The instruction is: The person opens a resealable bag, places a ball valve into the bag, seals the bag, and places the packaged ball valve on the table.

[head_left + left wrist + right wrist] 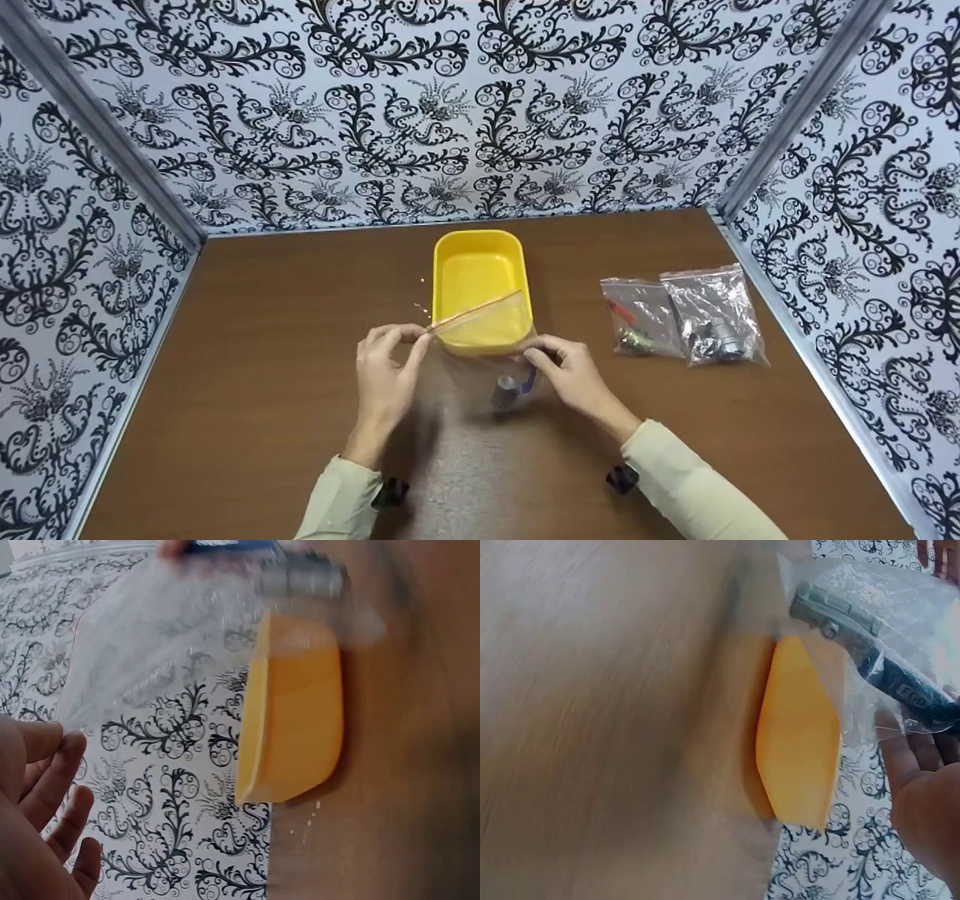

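Note:
A clear zip-lock bag is held up over the table, in front of and partly across the yellow tub. Inside it hangs a metal valve with a blue lever handle, lettered in white in the right wrist view. My left hand pinches the left end of the bag's red-edged zip strip between thumb and forefinger. On the other side, my right hand grips the bag near the blue handle; in the right wrist view its fingers lie under the bag, some of them hidden. Motion blurs the valve in the left wrist view.
The yellow tub stands on the brown table, beyond both hands. To the right lie two more zip bags: one with red and brass-coloured parts, one with metal fittings. Small white bits lie left of the tub. Patterned walls surround the table.

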A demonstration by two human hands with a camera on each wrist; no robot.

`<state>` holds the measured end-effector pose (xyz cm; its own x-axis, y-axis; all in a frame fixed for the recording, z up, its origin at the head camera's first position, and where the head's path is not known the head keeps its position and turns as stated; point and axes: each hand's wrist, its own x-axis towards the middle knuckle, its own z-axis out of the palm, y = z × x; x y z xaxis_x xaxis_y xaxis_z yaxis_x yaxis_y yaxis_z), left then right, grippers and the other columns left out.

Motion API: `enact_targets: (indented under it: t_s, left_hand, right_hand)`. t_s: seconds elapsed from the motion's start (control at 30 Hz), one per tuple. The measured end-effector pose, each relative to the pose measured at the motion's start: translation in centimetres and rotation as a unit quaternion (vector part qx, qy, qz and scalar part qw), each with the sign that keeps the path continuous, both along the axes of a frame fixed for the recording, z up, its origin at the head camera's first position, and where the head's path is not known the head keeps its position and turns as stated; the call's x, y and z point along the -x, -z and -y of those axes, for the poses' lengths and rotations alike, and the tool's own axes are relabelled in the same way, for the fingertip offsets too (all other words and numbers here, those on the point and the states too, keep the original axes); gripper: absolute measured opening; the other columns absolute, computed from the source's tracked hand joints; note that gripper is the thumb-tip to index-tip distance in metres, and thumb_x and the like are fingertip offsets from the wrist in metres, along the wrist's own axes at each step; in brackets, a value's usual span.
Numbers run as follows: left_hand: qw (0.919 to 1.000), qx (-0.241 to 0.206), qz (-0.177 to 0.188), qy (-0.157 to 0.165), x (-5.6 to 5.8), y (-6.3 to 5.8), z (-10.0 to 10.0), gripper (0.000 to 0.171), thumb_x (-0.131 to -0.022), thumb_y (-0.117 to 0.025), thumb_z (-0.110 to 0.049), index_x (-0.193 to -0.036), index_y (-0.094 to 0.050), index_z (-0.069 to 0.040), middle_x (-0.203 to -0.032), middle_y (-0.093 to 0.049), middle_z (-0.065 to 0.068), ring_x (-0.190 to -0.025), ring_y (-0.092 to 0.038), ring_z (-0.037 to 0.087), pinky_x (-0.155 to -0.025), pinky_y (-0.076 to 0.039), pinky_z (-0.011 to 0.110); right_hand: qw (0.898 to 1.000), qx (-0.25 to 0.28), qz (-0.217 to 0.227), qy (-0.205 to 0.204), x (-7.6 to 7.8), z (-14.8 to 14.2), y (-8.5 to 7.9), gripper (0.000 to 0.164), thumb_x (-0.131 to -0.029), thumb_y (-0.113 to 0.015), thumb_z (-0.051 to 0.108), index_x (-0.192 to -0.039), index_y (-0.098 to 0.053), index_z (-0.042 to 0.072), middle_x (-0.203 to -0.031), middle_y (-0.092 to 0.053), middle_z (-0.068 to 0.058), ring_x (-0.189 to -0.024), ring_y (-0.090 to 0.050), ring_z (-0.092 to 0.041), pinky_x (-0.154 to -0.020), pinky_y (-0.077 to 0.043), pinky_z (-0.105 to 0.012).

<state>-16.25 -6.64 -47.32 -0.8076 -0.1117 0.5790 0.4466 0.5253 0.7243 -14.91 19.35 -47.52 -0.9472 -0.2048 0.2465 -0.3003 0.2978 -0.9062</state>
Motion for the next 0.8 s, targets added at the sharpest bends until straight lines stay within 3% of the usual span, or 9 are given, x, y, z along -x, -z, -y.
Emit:
enact_targets:
  t_s: [0.1, 0.3, 0.4, 0.53, 0.8]
  left_hand:
    - [0.9992, 0.031, 0.023, 0.005, 0.1, 0.4, 0.2, 0.004, -0.087, -0.072, -0.016, -0.089, -0.073, -0.012, -0.086, -0.072, 0.001, -0.097, -0.06, 0.021, -0.094, -0.037, 0.045]
    - [0.9962, 0.072, 0.048, -0.008, 0.4, 0.8, 0.9, 0.006, -0.088, -0.07, -0.012, -0.094, -0.072, -0.013, -0.09, -0.074, 0.003, -0.102, -0.061, 0.025, -0.098, -0.038, 0.048]
    - [0.9946, 0.08, 0.066, -0.013, 0.3, 0.9, 1.2, 0.007, -0.089, -0.069, -0.013, -0.094, -0.073, -0.013, -0.092, -0.074, 0.002, -0.104, -0.061, 0.025, -0.099, -0.038, 0.047]
    - [0.9931, 0.083, 0.08, -0.022, 0.4, 0.8, 1.7, 0.008, -0.089, -0.068, -0.012, -0.095, -0.073, -0.014, -0.093, -0.074, 0.002, -0.107, -0.06, 0.025, -0.099, -0.037, 0.046]
    - [0.9877, 0.099, 0.119, -0.024, 0.7, 1.3, 2.7, 0.01, -0.091, -0.066, -0.015, -0.098, -0.072, -0.014, -0.097, -0.074, 0.003, -0.112, -0.058, 0.026, -0.103, -0.034, 0.047]
  right_hand:
    - [0.999, -0.028, 0.009, 0.024, -0.3, -0.8, 0.2, 0.015, -0.096, -0.059, 0.008, -0.1, -0.071, -0.001, -0.092, -0.075, -0.013, -0.083, -0.07, -0.017, -0.075, -0.053, -0.02]
    - [0.993, -0.098, 0.038, 0.046, 0.1, -4.4, 3.5, 0.02, -0.096, -0.06, 0.019, -0.103, -0.072, 0.005, -0.092, -0.074, -0.009, -0.08, -0.066, -0.008, -0.074, -0.053, -0.021]
    - [0.992, -0.065, 0.107, 0.034, -0.1, -6.1, 3.9, 0.026, -0.097, -0.058, 0.018, -0.106, -0.068, -0.004, -0.09, -0.074, -0.015, -0.073, -0.067, -0.006, -0.067, -0.055, -0.023]
    - [0.977, 0.009, 0.212, 0.037, -0.6, -7.7, 4.2, 0.03, -0.099, -0.052, 0.013, -0.109, -0.059, -0.015, -0.085, -0.072, -0.015, -0.065, -0.068, -0.01, -0.06, -0.057, -0.027]
    - [0.963, -0.017, 0.258, 0.082, -1.2, -10.6, 4.8, 0.031, -0.099, -0.054, 0.016, -0.109, -0.06, -0.013, -0.076, -0.059, 0.0, -0.062, -0.057, -0.008, -0.055, -0.053, -0.024]
